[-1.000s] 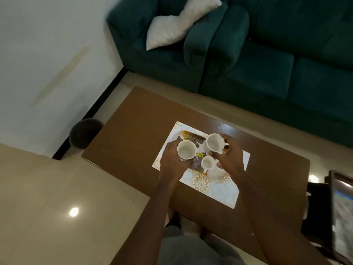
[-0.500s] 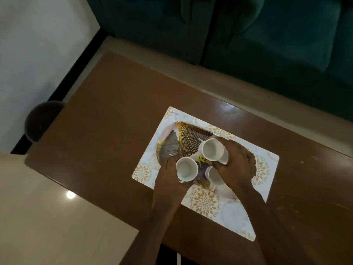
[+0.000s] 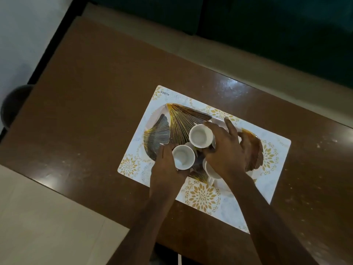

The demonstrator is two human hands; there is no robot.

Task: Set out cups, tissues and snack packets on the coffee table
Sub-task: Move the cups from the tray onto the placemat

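I see three white cups over a gold-patterned tray [image 3: 183, 121] that lies on a floral placemat [image 3: 275, 169] on the brown desk [image 3: 86, 96]. My left hand [image 3: 166, 169] curls around the near-left cup [image 3: 183, 157], fingers closed on its side. My right hand [image 3: 227, 150] grips the far cup [image 3: 201, 135] between thumb and fingers, its outer fingers spread over the tray. The third cup [image 3: 211, 170] sits just beneath the right palm, partly hidden; I cannot tell whether the hand touches it. A dark green sofa [image 3: 267, 25] runs along the far side, and a dark round bin [image 3: 15, 104] stands at the left on the floor.
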